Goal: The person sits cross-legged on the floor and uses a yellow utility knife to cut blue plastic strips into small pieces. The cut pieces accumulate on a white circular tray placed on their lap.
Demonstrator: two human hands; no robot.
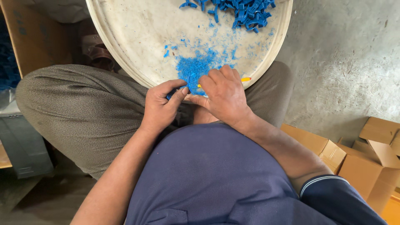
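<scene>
A wide, round, off-white tray (125,50) rests on my crossed legs. My left hand (160,109) pinches a small blue plastic piece (171,96) at the tray's near rim. My right hand (225,96) is closed around a yellow-handled tool (245,79), its tip meeting the blue piece. Between my hands and the tray's middle lies a heap of blue shavings (196,66). A pile of blue plastic pieces (243,12) sits at the tray's far side.
Open brown cardboard boxes (366,158) stand on the grey concrete floor (346,62) at my right. A cardboard panel (37,33) and a grey metal box (21,141) are at my left.
</scene>
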